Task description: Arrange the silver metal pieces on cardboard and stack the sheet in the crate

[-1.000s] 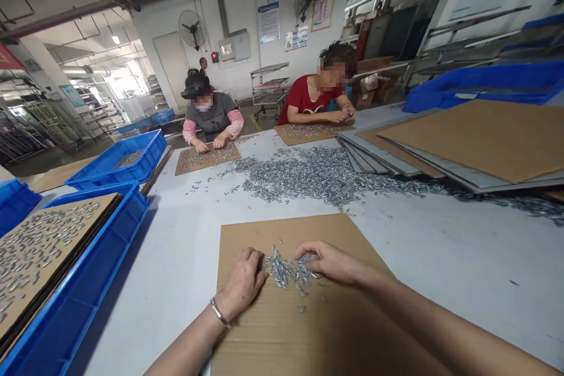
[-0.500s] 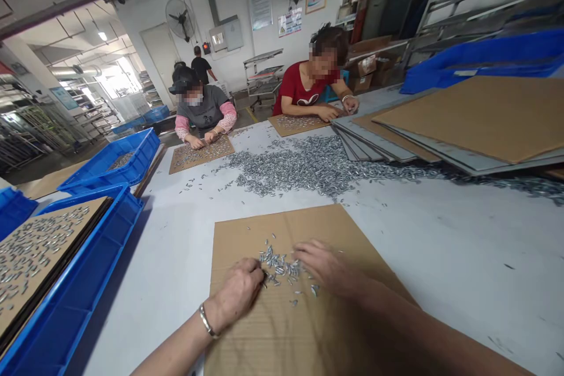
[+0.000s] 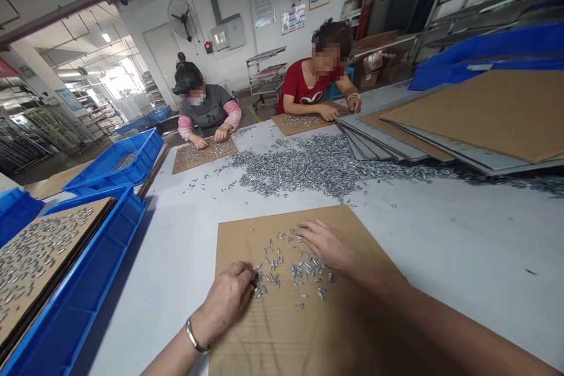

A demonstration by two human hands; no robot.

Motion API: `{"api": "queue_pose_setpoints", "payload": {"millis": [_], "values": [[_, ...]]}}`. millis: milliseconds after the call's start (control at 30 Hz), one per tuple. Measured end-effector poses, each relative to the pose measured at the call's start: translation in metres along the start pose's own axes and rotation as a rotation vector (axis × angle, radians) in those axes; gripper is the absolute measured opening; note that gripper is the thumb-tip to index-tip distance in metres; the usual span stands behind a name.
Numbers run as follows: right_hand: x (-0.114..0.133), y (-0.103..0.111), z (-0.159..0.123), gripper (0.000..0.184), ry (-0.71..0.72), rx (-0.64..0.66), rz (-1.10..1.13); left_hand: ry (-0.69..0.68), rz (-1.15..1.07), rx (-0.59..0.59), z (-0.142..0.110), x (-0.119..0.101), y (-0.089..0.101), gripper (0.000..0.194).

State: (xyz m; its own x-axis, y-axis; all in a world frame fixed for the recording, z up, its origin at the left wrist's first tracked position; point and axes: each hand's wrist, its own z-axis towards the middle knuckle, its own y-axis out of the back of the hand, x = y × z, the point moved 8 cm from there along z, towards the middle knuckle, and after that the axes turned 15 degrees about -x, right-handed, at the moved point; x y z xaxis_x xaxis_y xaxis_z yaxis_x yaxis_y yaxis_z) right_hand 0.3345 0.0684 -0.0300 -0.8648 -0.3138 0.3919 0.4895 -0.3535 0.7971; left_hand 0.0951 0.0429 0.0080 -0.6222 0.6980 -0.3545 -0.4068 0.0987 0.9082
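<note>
Small silvery spindle-shaped metal pieces (image 3: 307, 269) lie loosely scattered over a brown cardboard sheet (image 3: 255, 341) in front of me. My left hand (image 3: 229, 291), with a metal bracelet at its wrist, rests at the left of the pieces. Its fingers are curled down, their tips against a few pieces, and what lies beneath them is hidden. Over the upper right of the scatter is my right hand (image 3: 326, 245), palm down. Its fingers are stretched out, with the tips near pieces at the far side.
A broad heap of metal pieces (image 3: 304, 164) covers the table's middle. Blue trays (image 3: 118, 235) stand at left, one bearing piece-covered cardboard (image 3: 39, 252). Stacked sheets (image 3: 480, 111) and another blue tray (image 3: 493, 50) are at right. Two co-workers (image 3: 209, 108) (image 3: 308, 85) handle boards opposite.
The compact little pile between my hands has spread into loose clusters. My right hand has moved up toward the far side with its fingers straighter; my left hand has shifted slightly left and down.
</note>
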Motion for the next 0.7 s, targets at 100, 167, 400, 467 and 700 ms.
{"api": "queue_pose_setpoints", "payload": {"millis": [100,167,400,467,700], "values": [[0.001,0.008,-0.020,0.037,0.041,0.004,0.065,-0.029,-0.046,-0.034,0.009,-0.005,-0.004,0.028],[0.015,0.006,-0.037,0.038,0.113,0.058,0.079,-0.101,-0.039,-0.035,0.018,-0.016,-0.014,0.034],[0.018,0.035,-0.097,0.045,0.193,0.089,0.083,-0.241,0.056,0.071,0.012,-0.029,-0.024,0.026],[0.015,0.048,-0.107,0.039,0.196,0.080,0.104,-0.223,0.034,0.085,0.002,-0.022,-0.015,0.025],[0.024,0.039,-0.072,0.045,0.159,-0.019,-0.054,-0.264,0.091,-0.047,0.014,-0.029,-0.017,0.033]]}}
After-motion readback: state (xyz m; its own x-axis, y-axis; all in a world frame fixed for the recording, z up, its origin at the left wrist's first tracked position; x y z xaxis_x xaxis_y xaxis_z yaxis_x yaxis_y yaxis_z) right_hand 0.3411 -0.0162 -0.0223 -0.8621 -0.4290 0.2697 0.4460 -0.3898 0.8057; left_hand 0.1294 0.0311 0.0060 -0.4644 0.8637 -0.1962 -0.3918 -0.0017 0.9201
